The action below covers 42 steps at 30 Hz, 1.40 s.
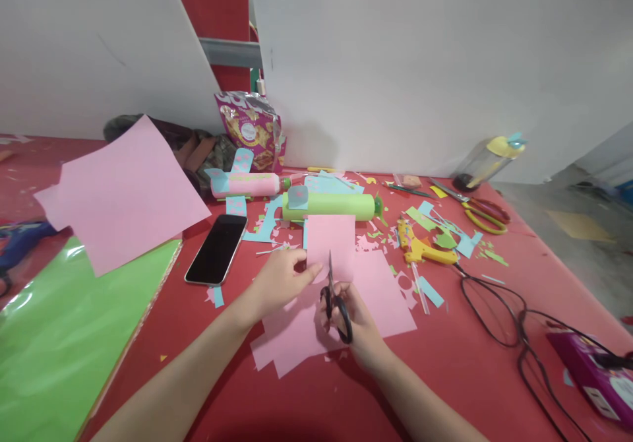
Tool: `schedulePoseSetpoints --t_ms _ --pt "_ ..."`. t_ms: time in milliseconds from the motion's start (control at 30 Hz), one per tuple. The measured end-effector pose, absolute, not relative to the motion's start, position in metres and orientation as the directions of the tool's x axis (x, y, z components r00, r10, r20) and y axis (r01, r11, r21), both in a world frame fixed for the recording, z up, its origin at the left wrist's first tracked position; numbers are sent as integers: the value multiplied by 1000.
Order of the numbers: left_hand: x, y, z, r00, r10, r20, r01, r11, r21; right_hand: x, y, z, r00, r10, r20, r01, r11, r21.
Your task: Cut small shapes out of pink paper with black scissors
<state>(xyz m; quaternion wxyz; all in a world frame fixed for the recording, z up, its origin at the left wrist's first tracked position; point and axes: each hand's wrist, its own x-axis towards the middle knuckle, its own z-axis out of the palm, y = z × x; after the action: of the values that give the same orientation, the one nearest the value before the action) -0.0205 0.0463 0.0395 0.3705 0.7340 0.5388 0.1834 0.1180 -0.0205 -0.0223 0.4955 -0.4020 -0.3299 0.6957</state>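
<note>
My left hand [287, 275] pinches the left edge of a small pink paper piece [331, 234] between thumb and fingers. My right hand [353, 316] grips black-handled scissors [341, 313], its fingers in the loops. The scissor blades point away from me and lie over the lower part of the piece; whether they are cutting into it I cannot tell. Below both hands, larger pink paper sheets [380, 290] rest on the red table. Just beyond the piece lies a green paper-wrapped tube [341, 206], and to its left a pink tube with blue fins [252, 185].
A black phone [216, 249] lies left, near a large pink sheet [128, 194] and a green sheet pack [74, 336]. To the right are a yellow glue gun [425, 251], its black cable, red-and-yellow-handled scissors [484, 214] and a purple power strip [588, 376]. Paper scraps are scattered about.
</note>
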Motion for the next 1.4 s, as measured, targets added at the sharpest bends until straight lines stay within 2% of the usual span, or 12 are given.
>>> schedulePoseSetpoints --t_ms 300,633,800,1400 --pt "-28 50 42 389 913 -123 602 -151 784 117 -19 -19 -186 952 -241 -458 -301 -836" --pt "-34 50 48 328 935 -136 565 -79 821 115 -17 -16 -174 954 -246 -447 -299 -843" --pt "-35 50 47 333 937 -102 545 -104 832 114 -18 -15 -179 953 -244 -454 -300 -839" --pt "-19 45 36 391 898 -203 575 -66 815 117 -22 -28 -235 951 -203 -498 -297 -815"
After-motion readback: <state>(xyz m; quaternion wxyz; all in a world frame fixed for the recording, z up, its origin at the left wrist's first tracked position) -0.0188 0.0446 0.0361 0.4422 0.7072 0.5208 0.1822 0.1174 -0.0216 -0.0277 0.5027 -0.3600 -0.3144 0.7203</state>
